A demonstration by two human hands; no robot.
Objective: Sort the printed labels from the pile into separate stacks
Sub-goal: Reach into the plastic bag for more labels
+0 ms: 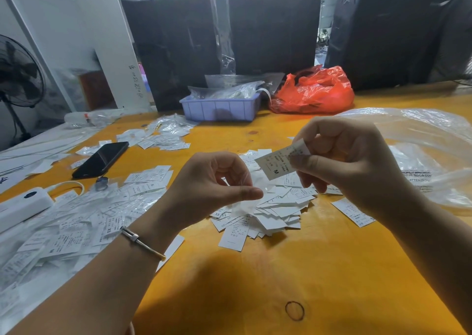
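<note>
A pile of small white printed labels (270, 207) lies on the yellow table (306, 271), just beyond my hands. My right hand (344, 161) pinches one white label marked M (277, 162) above the pile. My left hand (212, 184) hovers over the pile's left side, thumb and fingers curled round a small clear plastic sleeve (246, 202). More labels spread in a wide heap (76, 222) at the left, and another group (163, 135) lies further back. A single label (353, 212) rests alone to the right.
A black phone (101, 159) and a white power bank (23, 204) lie at the left. A lilac tray (221, 107) with plastic bags and a red plastic bag (314, 92) stand at the back. A large clear bag (421, 150) lies at the right. A fan (18, 79) stands far left.
</note>
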